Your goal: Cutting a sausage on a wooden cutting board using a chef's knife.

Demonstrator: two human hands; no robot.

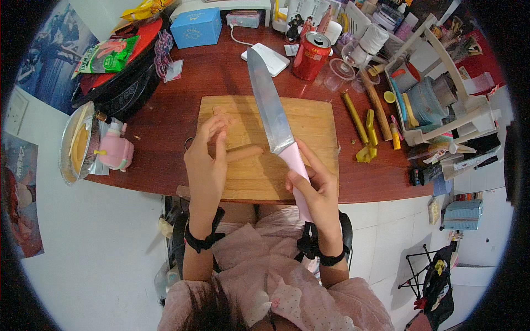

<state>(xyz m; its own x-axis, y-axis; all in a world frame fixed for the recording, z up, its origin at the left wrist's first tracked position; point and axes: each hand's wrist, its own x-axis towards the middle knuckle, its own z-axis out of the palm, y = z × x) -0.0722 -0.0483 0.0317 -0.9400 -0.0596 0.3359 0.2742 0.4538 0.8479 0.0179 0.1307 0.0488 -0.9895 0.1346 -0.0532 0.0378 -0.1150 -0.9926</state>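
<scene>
My right hand (pixel 312 186) grips the pink handle of a kitchen knife (pixel 271 107). Its broad blade is raised and points away from me over a wooden cutting board (pixel 306 124). On the board, a peeled sausage (pixel 244 153) lies partly behind my left hand (pixel 207 153). Several thin sausage slices (pixel 223 115) rest near the board's far left corner, right by my left fingertips. The left thumb stands apart from the fingers, and no object shows between them; whether the fingertips touch a slice is hard to tell.
Right of the board lie a peeled yellow wrapper (pixel 370 136), a wrapped stick (pixel 355 118) and a wooden rolling pin (pixel 376 103). Beyond it stand a red can (pixel 311 56) and a white power bank (pixel 265 58). A foil bowl (pixel 78 145) sits left, at the table's edge.
</scene>
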